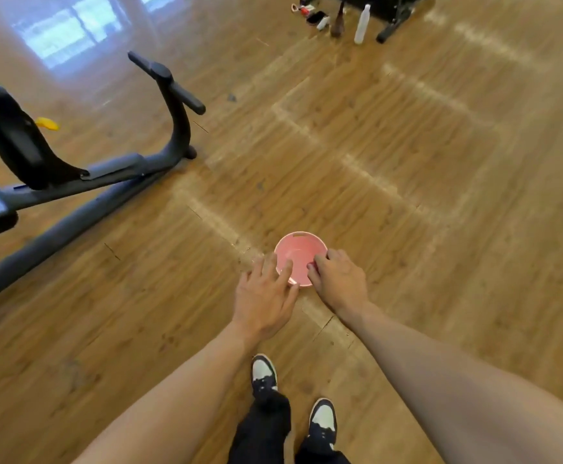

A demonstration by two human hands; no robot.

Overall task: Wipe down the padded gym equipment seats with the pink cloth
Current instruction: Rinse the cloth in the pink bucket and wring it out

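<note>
**Both hands at a pink basin on the gym floor**

A pink cloth cannot be made out with certainty; only a small reddish patch is glimpsed under the fingertips of the right hand [338, 279], too small to be identified. A round pink basin [300, 249] is seen on the wooden floor [407, 162], directly in front of the person. The left hand [265, 296] is held with fingers spread and nearly straight, the fingertips laid over the basin's near left rim. The right hand is placed at the near right rim with fingers bent downward; whether anything is pinched there cannot be told. Two dark-and-white shoes [264, 371] are visible below the forearms. To the left, a dark exercise machine [112, 169] with a padded seat [15, 135] is stood, well apart from the basin. At the far top, a white bottle [363, 24] and other small items are gathered beside a black frame [395, 20].
</note>
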